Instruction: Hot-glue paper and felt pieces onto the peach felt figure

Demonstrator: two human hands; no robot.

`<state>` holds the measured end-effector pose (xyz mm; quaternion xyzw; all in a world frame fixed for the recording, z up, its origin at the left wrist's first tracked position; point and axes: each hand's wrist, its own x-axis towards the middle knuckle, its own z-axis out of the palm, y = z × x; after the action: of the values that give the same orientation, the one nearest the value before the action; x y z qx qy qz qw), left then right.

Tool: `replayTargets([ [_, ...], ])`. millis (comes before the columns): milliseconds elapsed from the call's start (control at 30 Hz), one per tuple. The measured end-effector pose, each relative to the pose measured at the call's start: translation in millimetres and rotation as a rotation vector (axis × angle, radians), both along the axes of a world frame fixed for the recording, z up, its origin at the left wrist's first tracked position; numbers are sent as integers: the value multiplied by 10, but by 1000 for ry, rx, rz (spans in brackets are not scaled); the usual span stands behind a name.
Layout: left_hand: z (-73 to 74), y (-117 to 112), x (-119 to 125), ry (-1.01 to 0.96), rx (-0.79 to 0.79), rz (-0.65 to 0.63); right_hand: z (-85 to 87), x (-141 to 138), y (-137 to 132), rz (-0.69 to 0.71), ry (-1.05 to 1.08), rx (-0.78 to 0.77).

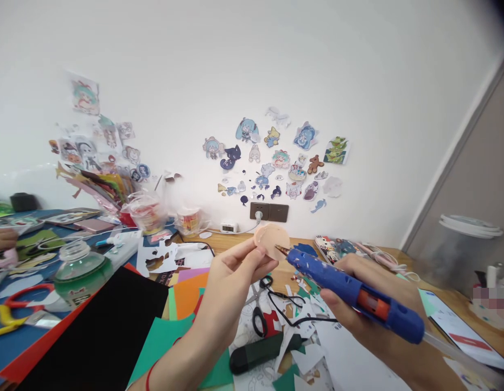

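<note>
Between the thumb and fingers of my left hand [239, 271] is a rounded peach-coloured paper cutout [273, 239], raised above the desk. My right hand [357, 293] is wrapped round a blue hot glue gun [333, 279], which has a clear glue stick [442, 345] coming out of its rear. The gun's metal nozzle points left and is at the cutout's right edge; whether it touches I cannot tell. Below my hands lie black-handled scissors [259, 315], a dark green pen-like tool [260, 352] and many paper scraps [311, 355].
Black [101, 326] and green [154, 347] sheets lie at left, near a bottle of green liquid [83, 271] and red-and-yellow scissors [21, 312]. A phone [467, 326] rests at right. Another person's hand [3, 239] shows at far left. Paper cutouts [247, 130] cover part of the wall.
</note>
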<state>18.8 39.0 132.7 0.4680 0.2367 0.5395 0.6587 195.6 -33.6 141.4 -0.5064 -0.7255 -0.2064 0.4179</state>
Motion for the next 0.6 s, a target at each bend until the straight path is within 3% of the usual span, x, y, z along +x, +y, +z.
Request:
replayTargets([
  [600,-1,-5,51,-89,-23,-80,-44,-145,47,-4,-101,96],
])
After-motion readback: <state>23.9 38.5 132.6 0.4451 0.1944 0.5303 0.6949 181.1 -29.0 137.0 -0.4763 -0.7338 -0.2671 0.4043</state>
